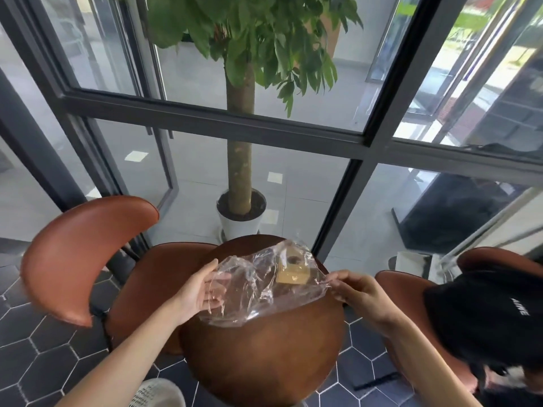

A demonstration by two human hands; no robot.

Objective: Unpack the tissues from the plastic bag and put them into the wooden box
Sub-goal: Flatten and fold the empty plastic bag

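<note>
A clear plastic bag (258, 286) is being held stretched above a round brown table (264, 356), between the person's two bare hands. The left hand (202, 292) is gripping the left edge of the bag, with the thumb on top and the fingers (219, 298) showing through the film from underneath. The right hand (352, 289) is pinching the right corner of the bag between thumb and fingertips, closed on the plastic. The bag is looking crumpled and flat, and no tissues can be made out inside it. A wooden box (293, 274) is sitting on the far part of the table, seen through the film of the bag; its top is showing a dark opening. Whether tissues are lying inside the box cannot be told from this view. To the left of the table, a brown leather chair (88, 259) is standing with its curved back toward the camera, and a second chair (411, 292) of the same kind is standing to the right. A black cap (493, 312) with white lettering is lying on the right chair. Beyond the table, a potted tree (239, 177) in a white pot is standing on the far side of a dark-framed glass wall (205, 116). A white mesh basket (155, 392) is showing at the lower edge, on the dark hexagon-tiled floor (44, 365).
</note>
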